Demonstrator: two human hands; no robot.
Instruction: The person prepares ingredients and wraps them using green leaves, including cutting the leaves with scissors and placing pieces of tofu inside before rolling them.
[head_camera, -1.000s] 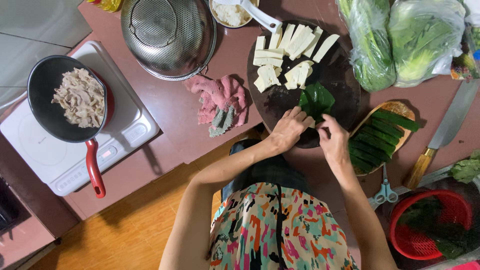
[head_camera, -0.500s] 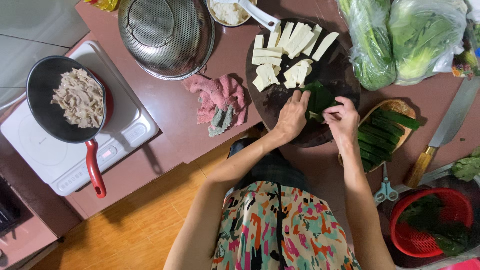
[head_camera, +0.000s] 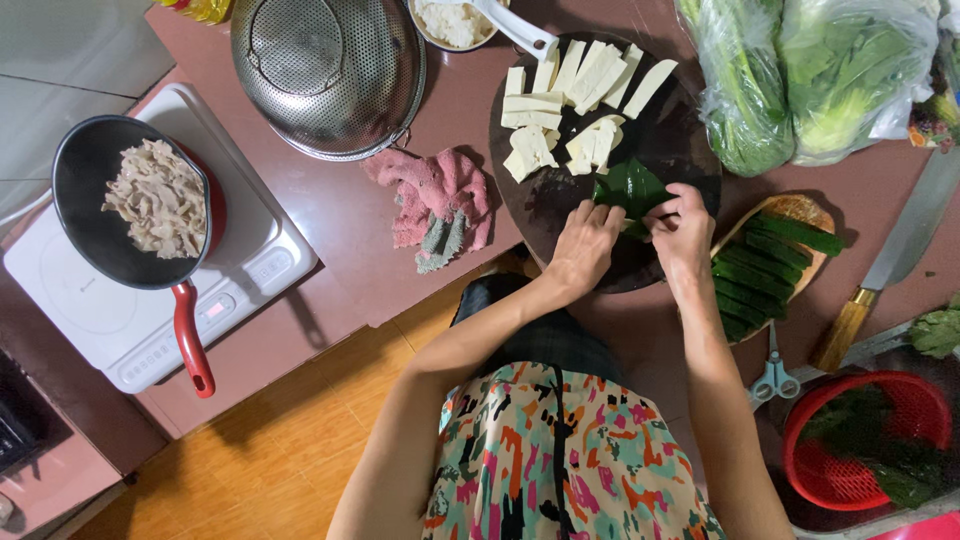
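Observation:
Both my hands rest on a dark round cutting board (head_camera: 545, 205). My left hand (head_camera: 585, 245) and my right hand (head_camera: 680, 230) pinch the near edge of a small stack of green leaves (head_camera: 630, 188) lying flat on the board. Pale strips of cut tofu (head_camera: 575, 100) lie fanned out on the board's far half, just beyond the leaves. To the right of my right hand a small wooden board (head_camera: 795, 212) holds folded green leaf strips (head_camera: 765, 270).
A steel colander (head_camera: 330, 70) and pink rag (head_camera: 435, 200) sit left of the board. A black pan with red handle (head_camera: 135, 205) stands on a white induction cooker (head_camera: 95, 310). Bagged greens (head_camera: 810, 70), a cleaver (head_camera: 890, 265), scissors (head_camera: 772, 375) and a red basket (head_camera: 865, 440) are right.
My hands have slid a little forward on the board and closed in on the green leaves from both sides. Nothing else on the counter has moved.

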